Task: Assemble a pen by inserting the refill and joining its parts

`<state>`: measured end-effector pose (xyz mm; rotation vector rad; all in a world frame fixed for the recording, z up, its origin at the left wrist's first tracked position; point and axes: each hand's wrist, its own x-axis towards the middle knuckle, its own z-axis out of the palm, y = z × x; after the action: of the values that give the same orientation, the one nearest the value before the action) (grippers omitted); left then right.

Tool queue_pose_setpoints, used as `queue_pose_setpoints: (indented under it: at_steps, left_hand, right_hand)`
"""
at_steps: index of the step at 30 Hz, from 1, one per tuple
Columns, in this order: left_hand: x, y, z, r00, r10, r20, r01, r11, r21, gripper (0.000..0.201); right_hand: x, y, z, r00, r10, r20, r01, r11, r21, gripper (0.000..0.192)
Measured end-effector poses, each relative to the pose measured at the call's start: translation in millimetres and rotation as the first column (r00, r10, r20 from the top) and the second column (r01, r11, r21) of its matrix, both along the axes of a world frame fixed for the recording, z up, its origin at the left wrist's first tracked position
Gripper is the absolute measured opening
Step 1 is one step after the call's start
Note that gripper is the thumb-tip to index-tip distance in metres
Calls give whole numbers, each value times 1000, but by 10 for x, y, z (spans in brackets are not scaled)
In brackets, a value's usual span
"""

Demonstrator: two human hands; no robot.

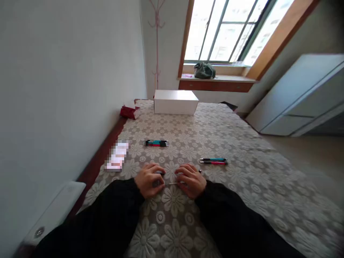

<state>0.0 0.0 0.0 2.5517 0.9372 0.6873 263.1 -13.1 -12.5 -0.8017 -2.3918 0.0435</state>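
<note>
My left hand rests low over the tablecloth with its fingers curled. A small dark piece shows at its index fingertip; the rest is hidden. Facing it, my right hand has its fingers closed on a thin pale rod, which looks like a pen refill. The rod's free end points to my left thumb and almost reaches it. A small dark tip shows just past my right knuckles. Right of that hand lie two pens, a teal one and a pink-red one, side by side.
Several teal and red pens lie bunched beyond my left hand. A blurred-out phone-like rectangle lies at the left. Farther back are a white box and a dark red tissue pack. A patterned cloth covers the table.
</note>
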Motion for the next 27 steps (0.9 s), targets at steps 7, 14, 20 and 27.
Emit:
queue_pose_setpoints:
  at_steps: [7,14,20,27]
  left_hand:
    - [-15,-39,111,1000,16,10,-16,1000,3,17]
    - [-1,-22,117,981,194,-8,-194,980,-48,28]
    - [3,-18,85,976,211,-57,-214,974,-67,16]
    - [-13,0,68,981,189,-48,-192,980,-61,16]
  right_hand:
    - [52,-12,91,991,-129,-27,127,989,-70,14]
    - [324,134,64,967,-239,90,248,962,-115,6]
    - [317,137,71,979,-111,171,128,988,-87,15]
    - [244,95,98,969,-140,202,131,990,59,18]
